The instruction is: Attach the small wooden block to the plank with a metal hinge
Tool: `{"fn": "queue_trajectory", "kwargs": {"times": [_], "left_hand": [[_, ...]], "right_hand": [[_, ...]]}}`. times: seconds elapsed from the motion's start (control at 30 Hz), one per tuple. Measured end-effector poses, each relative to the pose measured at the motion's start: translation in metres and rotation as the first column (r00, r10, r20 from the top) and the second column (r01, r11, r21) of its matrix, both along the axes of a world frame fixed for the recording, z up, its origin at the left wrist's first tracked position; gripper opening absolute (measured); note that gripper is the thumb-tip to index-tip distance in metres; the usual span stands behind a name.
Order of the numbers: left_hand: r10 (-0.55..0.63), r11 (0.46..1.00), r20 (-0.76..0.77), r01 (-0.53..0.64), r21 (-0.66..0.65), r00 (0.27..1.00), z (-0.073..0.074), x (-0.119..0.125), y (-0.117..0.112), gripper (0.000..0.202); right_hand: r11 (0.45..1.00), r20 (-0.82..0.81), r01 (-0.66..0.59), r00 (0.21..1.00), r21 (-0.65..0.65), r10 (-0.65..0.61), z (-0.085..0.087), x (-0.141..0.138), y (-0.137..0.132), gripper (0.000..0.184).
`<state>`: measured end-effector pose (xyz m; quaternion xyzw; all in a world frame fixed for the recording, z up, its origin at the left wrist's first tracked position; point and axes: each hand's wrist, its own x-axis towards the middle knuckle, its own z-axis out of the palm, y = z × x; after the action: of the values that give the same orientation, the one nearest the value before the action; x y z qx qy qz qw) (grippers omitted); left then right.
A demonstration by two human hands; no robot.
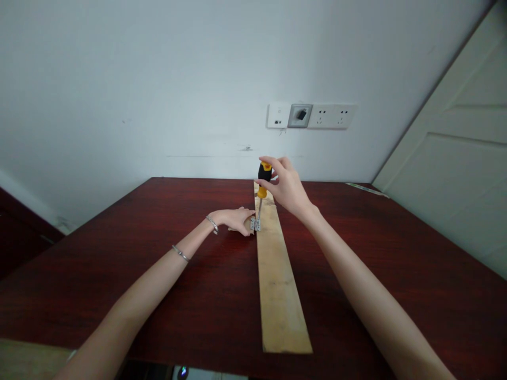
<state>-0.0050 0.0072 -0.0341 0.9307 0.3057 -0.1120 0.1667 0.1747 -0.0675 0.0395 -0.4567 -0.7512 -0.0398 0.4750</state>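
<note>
A long, pale wooden plank lies lengthwise on the dark red table. A small metal hinge sits at its left edge, one leaf on the plank and the other toward my left hand. That hand grips a small wooden piece beside the plank, thumb and fingers on either side; much of the piece is hidden beneath the palm. My right hand is closed around a yellow-and-black screwdriver. The screwdriver stands nearly upright, its tip down at the hinge. Whether a screw is under the tip, I cannot tell.
The red table meets a white wall at its far edge. Sockets and a small black plug are on that wall. A thin pale strip lies at the far right corner, near a white panelled door.
</note>
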Motion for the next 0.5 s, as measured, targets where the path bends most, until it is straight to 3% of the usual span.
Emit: {"fn": "queue_trajectory", "kwargs": {"times": [0.23, 0.5], "left_hand": [[0.03, 0.999, -0.009, -0.031, -0.014, 0.999, 0.0004, 0.0009, -0.001, 0.088], [0.017, 1.0, -0.021, -0.017, 0.016, 1.0, 0.0006, 0.0023, -0.0019, 0.092]], "right_hand": [[0.998, -0.01, -0.06, 0.998, 0.032, 0.06, -0.0005, -0.002, 0.0029, 0.055], [1.0, -0.006, -0.026, 1.0, -0.018, 0.025, -0.0013, -0.0022, 0.0022, 0.049]]}}
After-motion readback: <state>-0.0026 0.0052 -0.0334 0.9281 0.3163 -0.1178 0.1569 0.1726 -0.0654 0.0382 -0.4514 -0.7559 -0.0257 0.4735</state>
